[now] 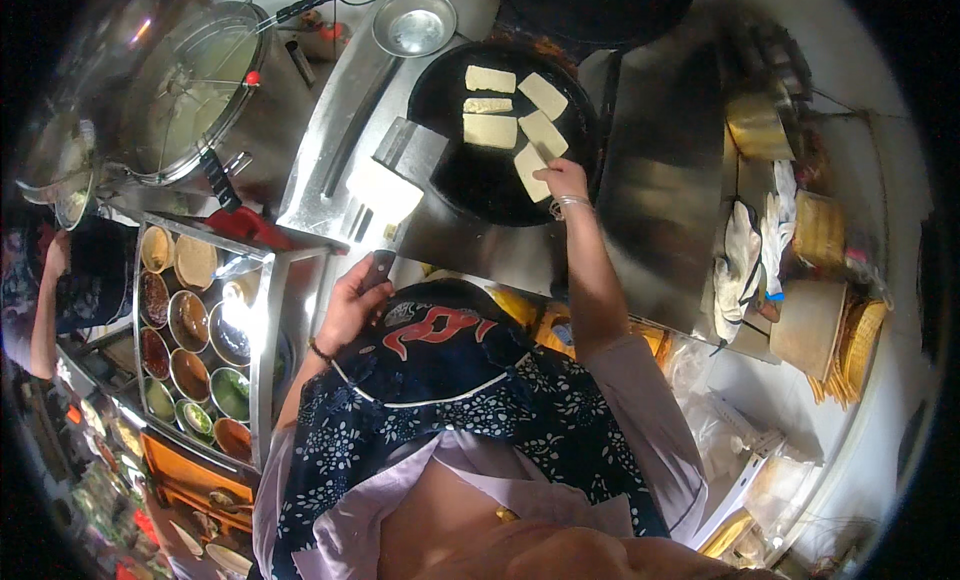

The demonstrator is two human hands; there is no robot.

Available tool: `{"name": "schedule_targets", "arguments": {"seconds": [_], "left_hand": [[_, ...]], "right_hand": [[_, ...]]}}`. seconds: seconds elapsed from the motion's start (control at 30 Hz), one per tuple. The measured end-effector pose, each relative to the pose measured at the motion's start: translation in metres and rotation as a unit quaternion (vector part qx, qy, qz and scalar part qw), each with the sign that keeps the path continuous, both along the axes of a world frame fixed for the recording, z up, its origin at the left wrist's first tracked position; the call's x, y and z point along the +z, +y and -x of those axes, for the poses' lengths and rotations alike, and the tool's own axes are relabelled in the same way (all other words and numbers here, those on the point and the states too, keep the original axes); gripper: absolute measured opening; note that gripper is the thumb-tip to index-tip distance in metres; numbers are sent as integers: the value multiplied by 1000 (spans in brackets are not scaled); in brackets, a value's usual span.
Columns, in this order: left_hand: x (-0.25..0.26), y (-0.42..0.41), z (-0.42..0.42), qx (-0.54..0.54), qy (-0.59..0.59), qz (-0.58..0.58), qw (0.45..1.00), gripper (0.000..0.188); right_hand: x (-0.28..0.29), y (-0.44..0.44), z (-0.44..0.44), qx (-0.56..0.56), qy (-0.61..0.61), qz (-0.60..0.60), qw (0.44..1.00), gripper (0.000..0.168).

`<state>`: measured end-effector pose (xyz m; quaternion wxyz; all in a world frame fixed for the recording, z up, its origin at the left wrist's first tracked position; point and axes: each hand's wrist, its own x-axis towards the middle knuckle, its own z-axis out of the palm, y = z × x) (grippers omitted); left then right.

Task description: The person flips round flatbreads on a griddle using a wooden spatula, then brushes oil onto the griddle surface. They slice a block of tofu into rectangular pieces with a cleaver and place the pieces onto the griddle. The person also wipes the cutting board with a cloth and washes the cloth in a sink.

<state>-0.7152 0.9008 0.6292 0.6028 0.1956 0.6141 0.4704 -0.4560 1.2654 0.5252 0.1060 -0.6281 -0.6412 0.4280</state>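
Observation:
My left hand [352, 298] grips the dark handle of a wide metal turner [412, 151], whose blade reaches over the left rim of a round black griddle pan [480, 186]. Strong glare whitens the middle of the blade, so I cannot tell whether anything lies on it. On the pan lie several pale rectangular slabs that look like tofu; one at the left [490, 130] lies flat, and a narrower one [487, 105] is just above it. My right hand [564, 178], with bracelets at the wrist, pinches the edge of the lowest slab on the right [531, 176].
A metal ladle [415, 23] rests beyond the pan. Left stands a big lidded steel pot [259, 62]; nearer is a metal-framed rack of sauce bowls [189, 321]. Another person's arm [46, 310] shows far left. Work gloves [739, 272] hang over the counter's right edge.

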Motion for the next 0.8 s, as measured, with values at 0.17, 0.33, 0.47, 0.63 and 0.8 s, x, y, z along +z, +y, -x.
{"name": "schedule_targets", "arguments": {"seconds": [0.17,0.33,0.47,0.63,0.8], "left_hand": [[5,2,-3,13,-19,-3,1000,45],[6,3,-3,15,-3,-2,1000,46],[2,2,-3,15,-6,-3,1000,46],[5,3,-2,-4,9,1,1000,50],[6,2,-4,9,11,-5,1000,43]], "right_hand": [[-23,9,-10,56,-122,-17,991,30],[-11,-2,0,110,-271,-186,938,25],[-2,-3,6,166,-281,-254,911,22],[1,-15,18,243,-269,-259,895,20],[-4,-18,24,268,-296,-250,882,26]]}}
